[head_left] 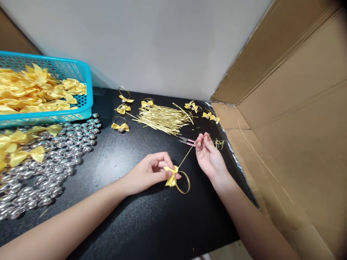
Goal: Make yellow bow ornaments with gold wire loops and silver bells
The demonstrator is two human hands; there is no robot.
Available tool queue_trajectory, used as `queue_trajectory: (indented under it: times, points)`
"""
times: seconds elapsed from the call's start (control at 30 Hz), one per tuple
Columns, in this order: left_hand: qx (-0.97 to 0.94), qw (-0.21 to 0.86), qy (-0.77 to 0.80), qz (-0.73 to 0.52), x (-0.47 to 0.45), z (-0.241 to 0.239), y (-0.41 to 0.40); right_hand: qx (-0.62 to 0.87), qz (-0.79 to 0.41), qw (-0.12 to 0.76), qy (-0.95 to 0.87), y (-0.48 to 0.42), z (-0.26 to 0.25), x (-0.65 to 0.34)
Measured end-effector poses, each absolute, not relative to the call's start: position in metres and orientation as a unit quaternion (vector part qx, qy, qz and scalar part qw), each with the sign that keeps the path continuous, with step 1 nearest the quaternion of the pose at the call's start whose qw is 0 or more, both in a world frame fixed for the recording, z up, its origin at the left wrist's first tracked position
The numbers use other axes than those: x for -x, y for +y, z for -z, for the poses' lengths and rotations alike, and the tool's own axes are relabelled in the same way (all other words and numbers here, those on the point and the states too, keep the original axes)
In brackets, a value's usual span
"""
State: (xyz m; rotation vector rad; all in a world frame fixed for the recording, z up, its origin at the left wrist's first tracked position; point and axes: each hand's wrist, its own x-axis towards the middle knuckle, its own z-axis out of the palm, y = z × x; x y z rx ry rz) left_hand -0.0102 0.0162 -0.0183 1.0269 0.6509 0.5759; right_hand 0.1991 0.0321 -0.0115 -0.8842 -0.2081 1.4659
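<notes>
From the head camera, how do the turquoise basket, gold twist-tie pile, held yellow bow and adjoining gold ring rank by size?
1. Turquoise basket, though cropped
2. Gold twist-tie pile
3. Yellow bow and gold ring: too alike to rank

Clock read from mid-view. 6 o'clock: bow (170, 180) in glossy yellow; its loop (189, 183) gold, the strand (186, 156) off it gold too. 12: gold strips (165, 121), metallic, streaked light and dark; beyond, pale grey-white wall (179, 47). 10: basket (89, 86) turquoise, wall patterned with small holes; bow heap (32, 88) inside, yellow. 8: beads (29, 191) mirror-silver, dark glints. 4: snips (190, 143), pink handle, grey blades. Tabletop (151, 220) black, finely speckled. 2: cardboard (298, 72) plain brown.
</notes>
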Motion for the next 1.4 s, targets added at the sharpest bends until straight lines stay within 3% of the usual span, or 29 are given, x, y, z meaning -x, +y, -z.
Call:
queue_trajectory:
  times: [0.83,1.4]
  points:
    - [-0.445,0.801,0.262,-0.303,0.010,0.020,0.016,0.379,-0.611,0.687,-0.102,0.038,0.009,-0.210]
    - [-0.450,0.746,0.323,-0.369,0.005,0.032,0.012,0.342,-0.670,0.584,-0.305,0.009,0.001,-0.188]
